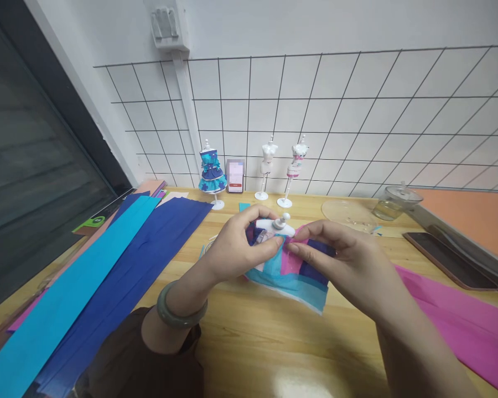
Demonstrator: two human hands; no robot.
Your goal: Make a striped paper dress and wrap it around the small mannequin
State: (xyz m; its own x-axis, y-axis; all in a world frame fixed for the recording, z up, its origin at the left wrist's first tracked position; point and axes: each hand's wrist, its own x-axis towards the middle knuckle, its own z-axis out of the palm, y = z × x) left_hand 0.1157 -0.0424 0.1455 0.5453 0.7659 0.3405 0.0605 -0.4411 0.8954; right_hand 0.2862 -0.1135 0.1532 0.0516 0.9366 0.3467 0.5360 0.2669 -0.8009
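A small white dress-form mannequin (284,222) is in front of me above the table, tilted with its neck knob toward me. A dress of crepe-like material (305,286) in turquoise, pink and dark blue wraps around it. My left hand (238,246) closes around the mannequin's side, the thumb pressing on the turquoise front. With thumb and forefinger, my right hand (348,257) pinches the pink strip (291,260) near the top of the dress. The mannequin's lower part is hidden under the material.
A dressed mannequin (211,171), two more small mannequins (269,160) and a phone (235,177) stand by the wall. Blue strips (149,254) lie left. Right are pink material (460,315), a dark phone (450,260), a glass teapot (394,202) and a clear plate (348,213).
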